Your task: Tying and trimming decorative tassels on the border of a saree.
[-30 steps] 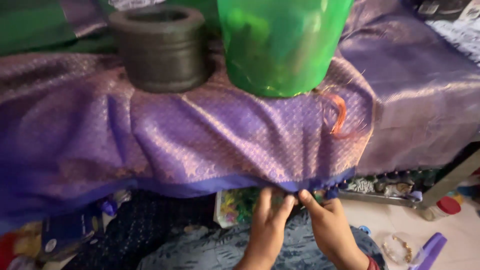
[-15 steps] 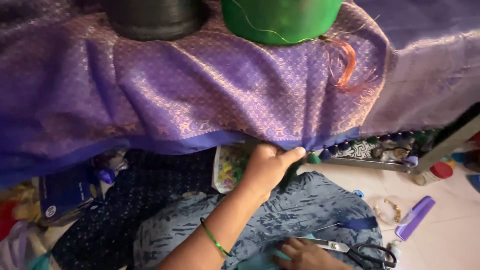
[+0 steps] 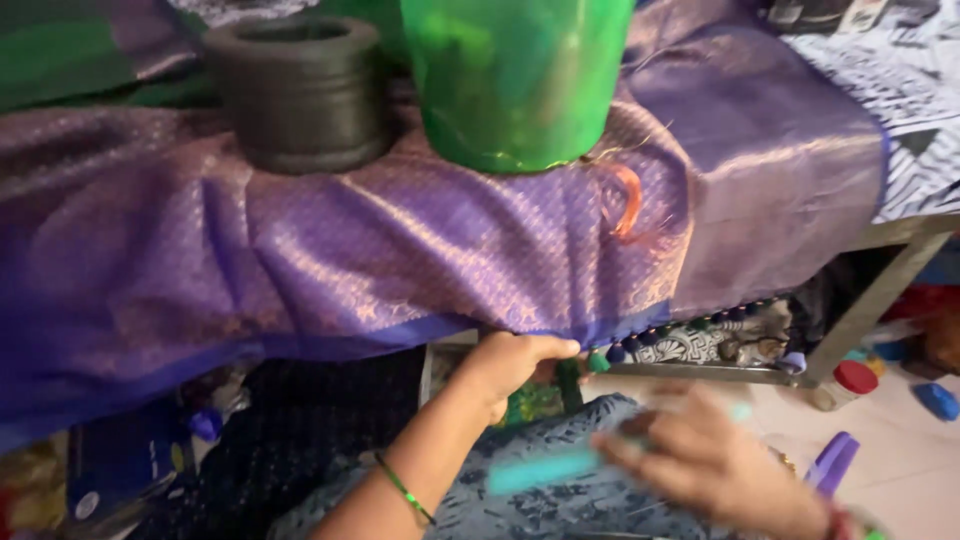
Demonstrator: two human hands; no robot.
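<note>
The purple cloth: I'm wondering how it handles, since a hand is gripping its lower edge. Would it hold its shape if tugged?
Probably not. The purple cloth drapes in soft folds over the table edge, so it looks floppy and thin. Its sheen suggests it may be slippery. The green container and dark ring stand on it, so a hard tug by the left hand might shift or tip them.

Soft, even daylight with mild sheen on the purple cloth; the right hand is motion-blurred.

Home sewing corner, draped purple fabric, cluttered floor
</note>
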